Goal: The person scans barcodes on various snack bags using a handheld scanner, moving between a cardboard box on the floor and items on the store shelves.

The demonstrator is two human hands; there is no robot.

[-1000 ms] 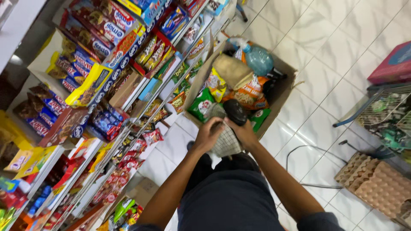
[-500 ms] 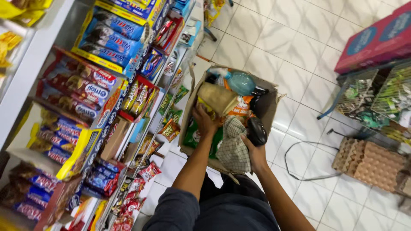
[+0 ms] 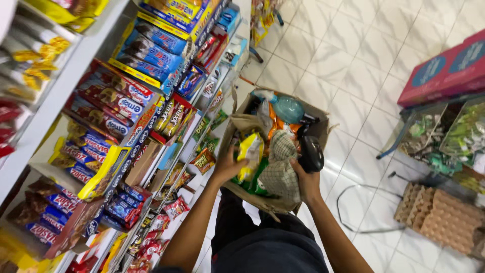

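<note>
1. Head view looks down at a brown open cardboard box (image 3: 323,126) on the white tiled floor (image 3: 364,45), beside tall shop shelves (image 3: 76,76) packed with red, blue and yellow snack boxes.
2. Left hand (image 3: 227,167) is at the box's near-left rim, grip closed on a yellow plastic snack packet (image 3: 250,154) held just above the green packets (image 3: 247,184) inside the box.
3. Right hand (image 3: 305,182) is at the near-right rim, fingers pressed against a checked grey-green cloth (image 3: 280,169) draped over the box contents; grip curled on the cloth, full closure hard to tell.
4. Black rounded object (image 3: 310,154) sits in the box just above the right hand, touching or nearly touching it.
5. Teal plastic bottle (image 3: 288,108) lies at the far end of the box, next to an orange packet (image 3: 275,126).
6. Brown egg trays (image 3: 444,220) are stacked on the floor well to the right, below a red and blue carton (image 3: 444,71).
</note>
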